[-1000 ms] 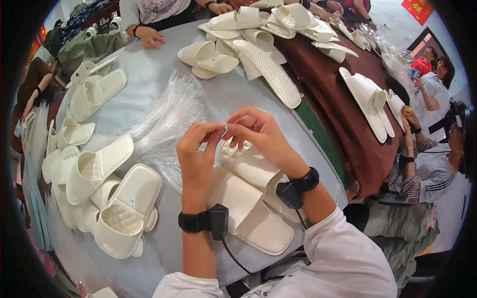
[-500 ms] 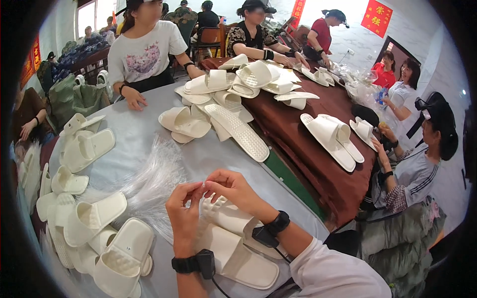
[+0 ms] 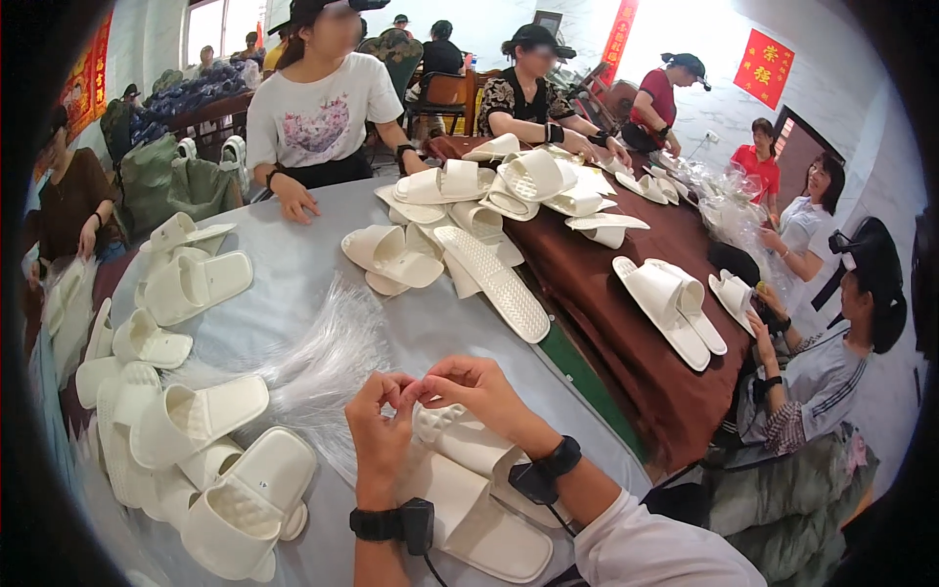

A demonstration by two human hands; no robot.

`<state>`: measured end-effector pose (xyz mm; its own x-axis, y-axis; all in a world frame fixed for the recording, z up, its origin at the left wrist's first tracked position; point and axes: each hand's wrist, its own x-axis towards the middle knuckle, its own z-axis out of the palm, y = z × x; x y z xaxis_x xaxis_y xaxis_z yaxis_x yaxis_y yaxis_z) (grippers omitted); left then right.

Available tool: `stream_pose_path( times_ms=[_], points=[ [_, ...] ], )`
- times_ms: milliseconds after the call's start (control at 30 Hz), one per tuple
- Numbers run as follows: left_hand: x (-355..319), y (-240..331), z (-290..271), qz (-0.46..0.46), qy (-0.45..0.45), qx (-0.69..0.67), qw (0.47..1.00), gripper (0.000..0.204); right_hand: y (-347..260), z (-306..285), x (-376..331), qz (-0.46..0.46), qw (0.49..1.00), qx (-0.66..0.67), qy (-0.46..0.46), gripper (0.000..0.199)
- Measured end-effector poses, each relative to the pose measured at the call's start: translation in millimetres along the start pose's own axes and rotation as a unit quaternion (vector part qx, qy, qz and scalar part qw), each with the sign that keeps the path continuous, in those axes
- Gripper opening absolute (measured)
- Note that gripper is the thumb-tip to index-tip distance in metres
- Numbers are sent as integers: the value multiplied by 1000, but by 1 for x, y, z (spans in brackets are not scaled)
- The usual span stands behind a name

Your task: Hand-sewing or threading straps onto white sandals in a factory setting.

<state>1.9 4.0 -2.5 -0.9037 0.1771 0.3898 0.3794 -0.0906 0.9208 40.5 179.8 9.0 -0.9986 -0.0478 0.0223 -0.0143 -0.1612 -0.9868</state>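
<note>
My left hand and my right hand meet fingertip to fingertip, both pinched closed. Whatever sits between the fingertips is too small or too clear to make out. Right below them lies a pair of white slippers on the grey-blue table cover, partly hidden by my hands and wrists. Just beyond my left hand, a loose bundle of clear, thin plastic strands fans out over the cover.
White slippers crowd the table's left side. Another slipper heap lies at the far middle. On the brown cloth to the right rests another pair. Co-workers stand across the table and sit at right, one near a single slipper.
The whole scene has shifted slightly right and down in the picture. My fingertips have drawn closer together, still pinched, over the same pair of slippers.
</note>
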Motion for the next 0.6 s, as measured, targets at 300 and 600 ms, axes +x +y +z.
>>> stream_pose_path(
  times_ms=[300,600],
  points=[
    [1,-4,3,10,-1,-41,999,26,-1,0,1,-20,999,8,38,21],
    [-1,14,9,-55,-16,-40,998,10,1,-5,-1,-95,993,-7,69,25]
  ],
)
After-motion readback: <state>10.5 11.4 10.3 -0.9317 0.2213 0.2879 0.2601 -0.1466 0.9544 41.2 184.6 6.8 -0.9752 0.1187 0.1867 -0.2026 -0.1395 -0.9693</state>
